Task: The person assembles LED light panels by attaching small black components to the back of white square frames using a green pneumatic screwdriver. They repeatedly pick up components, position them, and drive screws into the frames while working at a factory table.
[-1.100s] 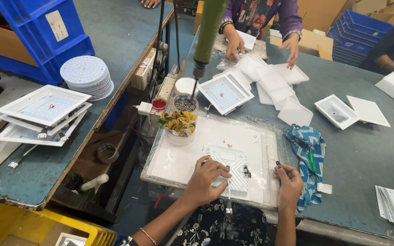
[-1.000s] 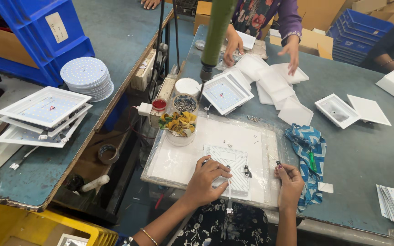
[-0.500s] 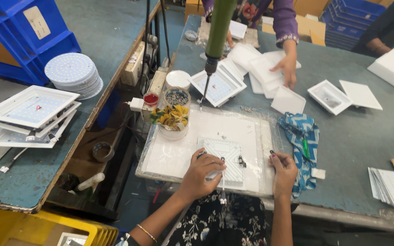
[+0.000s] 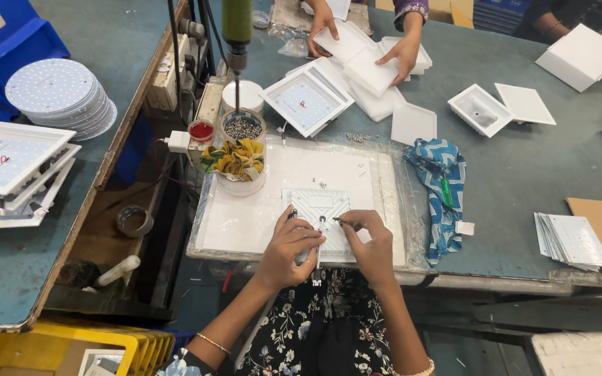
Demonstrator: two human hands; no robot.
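Both hands have closed in on the ribbed white panel point(image 4: 318, 221) at the counter's near edge w/ work now at its middle. Left hand point(image 4: 292, 244) presses it flat, fingers together; right hand point(image 4: 371, 245) pinches a small screw point(image 4: 339, 222).

both hands point(image 4: 294, 244) point(image 4: 373, 244) on a white square panel point(image 4: 320, 212)
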